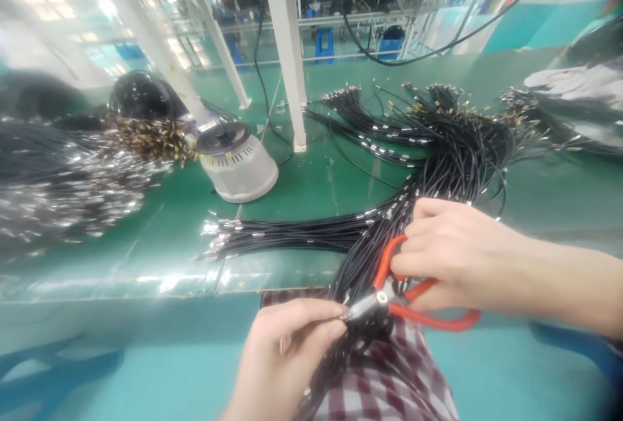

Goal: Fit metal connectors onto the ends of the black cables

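Fingers wrapped through its loops, my right hand grips scissors with red handles and short metal blades. The blade tips touch or nearly touch the fingertips of my left hand. Thumb and forefinger there are pinched on a thin cable end, mostly hidden, with a small brassy glint at the tip. Beneath both hands a bundle of black cables with silvery bands runs off the table edge and down over a checked cloth on my lap.
On the green table a pale round lamp-like housing stands beside a white post. More cables with metal ends are heaped at the left, blurred. A clear plastic bag lies at the right. A black cord hangs across the back.
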Available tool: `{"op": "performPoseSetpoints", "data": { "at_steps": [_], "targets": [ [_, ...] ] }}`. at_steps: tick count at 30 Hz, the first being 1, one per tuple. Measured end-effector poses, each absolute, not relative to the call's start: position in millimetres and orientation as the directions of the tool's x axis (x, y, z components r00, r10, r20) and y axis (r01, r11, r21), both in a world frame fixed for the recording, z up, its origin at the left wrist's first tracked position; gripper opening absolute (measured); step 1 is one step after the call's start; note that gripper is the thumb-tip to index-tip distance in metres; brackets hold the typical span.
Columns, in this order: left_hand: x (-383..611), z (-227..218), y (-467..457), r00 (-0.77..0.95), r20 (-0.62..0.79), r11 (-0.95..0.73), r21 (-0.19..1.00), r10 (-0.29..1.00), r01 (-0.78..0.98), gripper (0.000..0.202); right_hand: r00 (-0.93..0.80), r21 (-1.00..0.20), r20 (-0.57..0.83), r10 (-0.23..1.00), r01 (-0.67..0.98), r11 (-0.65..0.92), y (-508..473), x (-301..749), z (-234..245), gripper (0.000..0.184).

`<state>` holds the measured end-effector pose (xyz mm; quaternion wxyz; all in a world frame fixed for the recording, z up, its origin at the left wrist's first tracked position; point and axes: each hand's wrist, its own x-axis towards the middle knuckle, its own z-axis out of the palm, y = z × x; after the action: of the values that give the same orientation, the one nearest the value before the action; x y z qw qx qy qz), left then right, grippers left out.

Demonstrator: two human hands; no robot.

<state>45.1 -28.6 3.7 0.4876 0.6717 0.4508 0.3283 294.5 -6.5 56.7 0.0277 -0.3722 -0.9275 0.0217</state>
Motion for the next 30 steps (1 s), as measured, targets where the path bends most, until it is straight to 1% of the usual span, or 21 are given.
{"op": "performPoseSetpoints", "data": {
  "at_steps": [9, 12, 18, 25, 28, 30],
  "targets": [
    [44.6, 2.3, -29.4, 0.348, 0.009, -0.090, 0.972, 0.937, 0.215, 0.017, -0.744, -0.107, -0.047, 0.667, 0.668, 0.737, -2.6, 292.1, 56.2, 0.033],
    [43.4, 2.1, -31.0, 0.330, 0.013, -0.082, 0.977, 0.944, 0.196, 0.018, -0.748, -0.120, -0.051, 0.661, 0.662, 0.740, -2.8, 291.8, 55.7, 0.034],
    [42.4, 3.6, -32.2, 0.358, 0.012, -0.087, 0.977, 0.934, 0.194, 0.017, -0.741, -0.124, -0.039, 0.671, 0.670, 0.732, -4.6, 287.5, 61.4, 0.032],
    [47.2, 2.4, -39.8, 0.250, 0.035, -0.078, 0.983, 0.968, 0.164, 0.014, -0.755, -0.095, -0.047, 0.654, 0.655, 0.749, -3.9, 287.0, 59.8, 0.027],
    [46.2, 2.3, -40.4, 0.267, 0.024, -0.070, 0.984, 0.963, 0.165, 0.013, -0.769, -0.128, -0.023, 0.639, 0.636, 0.761, -4.7, 287.9, 53.8, 0.026],
    [45.0, 2.5, -39.5, 0.306, -0.001, -0.051, 0.985, 0.952, 0.164, 0.012, -0.771, -0.184, -0.010, 0.637, 0.628, 0.756, -4.7, 287.4, 49.8, 0.028]
  ]
}}
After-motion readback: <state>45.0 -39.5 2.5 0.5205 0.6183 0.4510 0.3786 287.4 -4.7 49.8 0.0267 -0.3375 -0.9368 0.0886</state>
